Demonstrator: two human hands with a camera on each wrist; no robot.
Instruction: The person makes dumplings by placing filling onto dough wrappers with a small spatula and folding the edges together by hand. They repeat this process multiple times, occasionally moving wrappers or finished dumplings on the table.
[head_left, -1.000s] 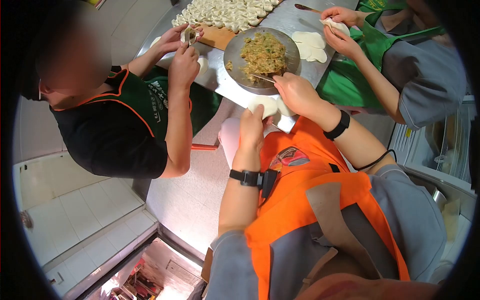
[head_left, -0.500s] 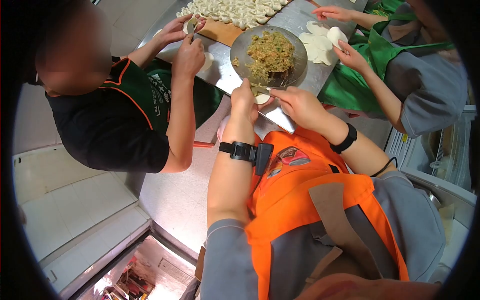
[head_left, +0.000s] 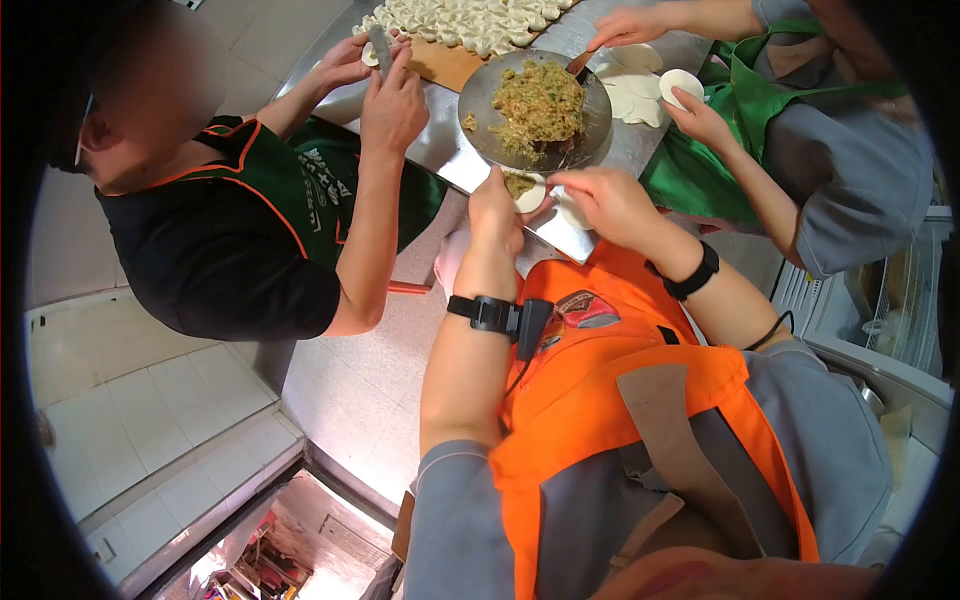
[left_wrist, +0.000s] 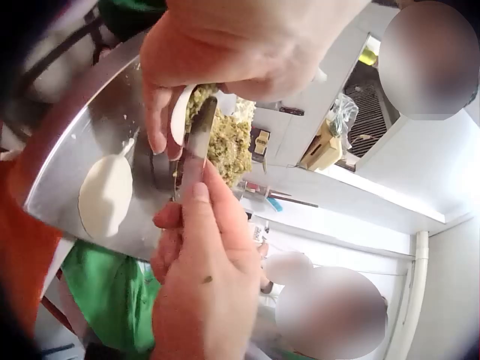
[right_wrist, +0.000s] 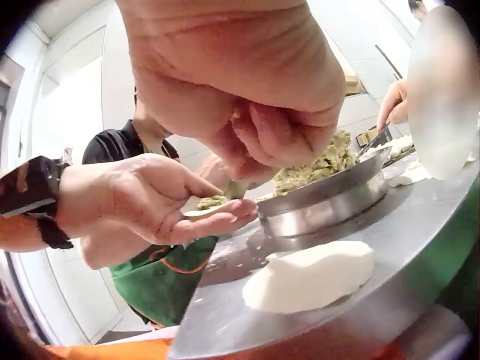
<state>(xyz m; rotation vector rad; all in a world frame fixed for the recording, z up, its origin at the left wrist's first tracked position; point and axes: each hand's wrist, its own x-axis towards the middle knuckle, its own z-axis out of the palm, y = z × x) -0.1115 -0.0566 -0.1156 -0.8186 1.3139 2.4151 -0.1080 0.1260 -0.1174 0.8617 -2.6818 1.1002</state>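
Note:
My left hand holds a round dough wrapper with filling on it, near the table's front edge. In the right wrist view that wrapper lies across the fingers of my left hand. My right hand grips a flat metal spatula; in the left wrist view the blade reaches to the filling on the wrapper, above my right hand. Just beyond both hands stands a round metal pan with a mound of green-yellow filling.
Loose wrappers lie on the steel table by my right hand. Many shaped dumplings cover a board at the back. One person works at the left; another, at the right, holds a wrapper and reaches a spatula into the pan.
My left hand has come up to the pan's near edge, and its wrapper now carries filling. My right hand has drawn back from the pan. The person at the right has moved a hand to the pan.

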